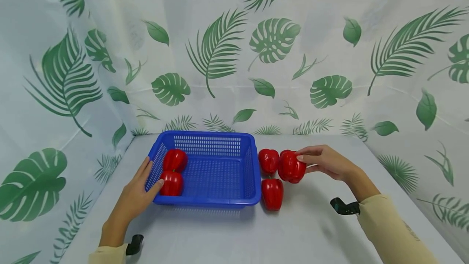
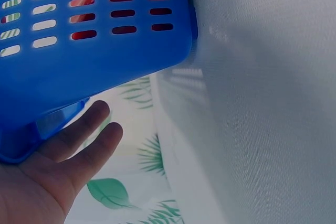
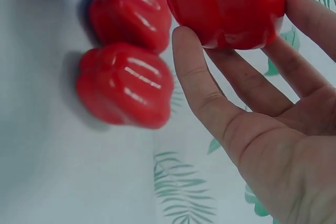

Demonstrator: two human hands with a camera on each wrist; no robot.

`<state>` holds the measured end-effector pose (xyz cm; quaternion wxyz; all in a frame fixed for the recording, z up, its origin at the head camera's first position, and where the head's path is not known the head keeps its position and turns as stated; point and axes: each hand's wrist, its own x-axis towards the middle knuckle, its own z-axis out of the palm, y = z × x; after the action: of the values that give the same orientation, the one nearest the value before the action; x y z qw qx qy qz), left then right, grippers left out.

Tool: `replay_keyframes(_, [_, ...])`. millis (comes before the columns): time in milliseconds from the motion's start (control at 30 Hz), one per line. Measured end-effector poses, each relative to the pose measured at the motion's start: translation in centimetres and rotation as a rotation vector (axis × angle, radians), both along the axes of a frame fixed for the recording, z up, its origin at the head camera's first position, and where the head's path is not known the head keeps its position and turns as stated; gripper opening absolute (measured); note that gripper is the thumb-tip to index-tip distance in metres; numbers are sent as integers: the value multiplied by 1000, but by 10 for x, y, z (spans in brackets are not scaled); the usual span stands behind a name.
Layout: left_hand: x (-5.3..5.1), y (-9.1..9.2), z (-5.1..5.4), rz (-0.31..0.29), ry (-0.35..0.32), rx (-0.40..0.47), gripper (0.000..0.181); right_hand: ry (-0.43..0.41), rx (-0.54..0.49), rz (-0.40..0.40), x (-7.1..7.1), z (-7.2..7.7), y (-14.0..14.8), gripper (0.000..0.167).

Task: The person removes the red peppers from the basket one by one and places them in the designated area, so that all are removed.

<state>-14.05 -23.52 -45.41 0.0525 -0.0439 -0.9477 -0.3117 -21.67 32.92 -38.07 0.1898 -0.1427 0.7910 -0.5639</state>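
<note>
My right hand (image 1: 329, 161) holds a shiny red bell pepper (image 1: 292, 167) by its right side, right of the blue basket (image 1: 207, 203). In the right wrist view, the fingers and thumb of my right hand (image 3: 262, 93) are around the lower end of this pepper (image 3: 226, 9), above the other peppers. My left hand (image 1: 133, 194) rests at the basket's left rim, its thumb near the front corner. The left wrist view shows that hand (image 2: 58, 177) with two fingers extended beside the basket (image 2: 105, 66). Two red peppers (image 1: 174, 160) (image 1: 171, 183) lie along the basket's left side.
Two red peppers (image 1: 268, 161) (image 1: 272, 194) lie against the basket's right side. Another (image 1: 287, 151) shows partly behind the held one. The white table (image 1: 227, 239) meets leaf-patterned curtains (image 1: 220, 105) at the back and sides.
</note>
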Motion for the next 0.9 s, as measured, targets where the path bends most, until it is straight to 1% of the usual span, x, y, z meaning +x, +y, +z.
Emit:
replay_keyframes(200, [-1, -1, 1, -2, 3, 4, 86, -23, 10, -33, 5, -7, 6, 55])
replay_keyframes(433, [-1, -2, 1, -2, 4, 7, 87, -31, 13, -1, 9, -20, 13, 56])
replay_keyframes(667, [-2, -3, 0, 2, 4, 5, 87, -50, 22, 11, 12, -33, 19, 53])
replay_keyframes(900, [0, -1, 0, -2, 6, 8, 87, -48, 47, 23, 16, -42, 23, 53])
